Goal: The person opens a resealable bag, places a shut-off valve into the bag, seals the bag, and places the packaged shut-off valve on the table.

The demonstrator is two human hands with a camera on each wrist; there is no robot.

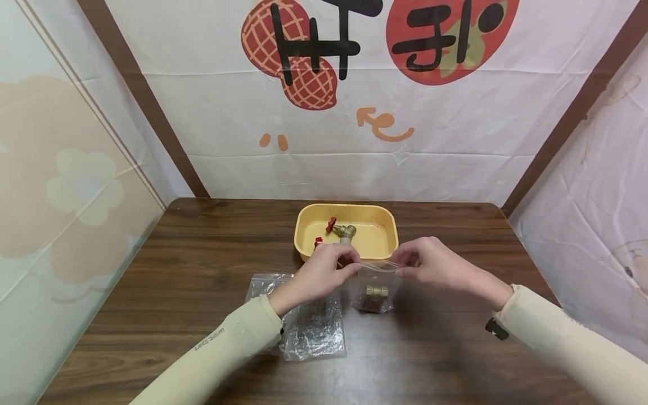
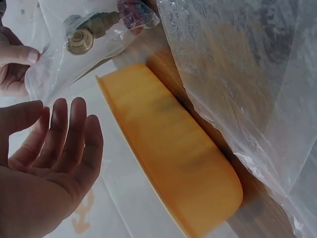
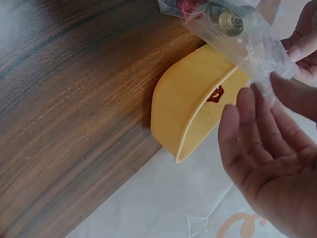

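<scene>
A clear zip-top plastic bag (image 1: 360,302) hangs in front of the yellow basin, with a brass valve (image 1: 377,292) lying at its bottom; the valve's red handle (image 3: 190,7) shows through the film in the right wrist view. My left hand (image 1: 326,270) pinches the left end of the bag's mouth between thumb and forefinger. At the opposite end, my right hand (image 1: 435,263) pinches the mouth the same way. The other fingers of both hands are loosely bent. Inside the yellow basin (image 1: 374,239) lie more valves (image 1: 347,230) with red handles, partly hidden behind the left hand.
Flat clear plastic bags (image 1: 319,334) lie on the brown wooden table (image 1: 192,270), left of the held bag and partly under the left forearm. A printed cloth (image 1: 233,174) hangs behind the table's far edge, and pale cloth walls stand at both sides.
</scene>
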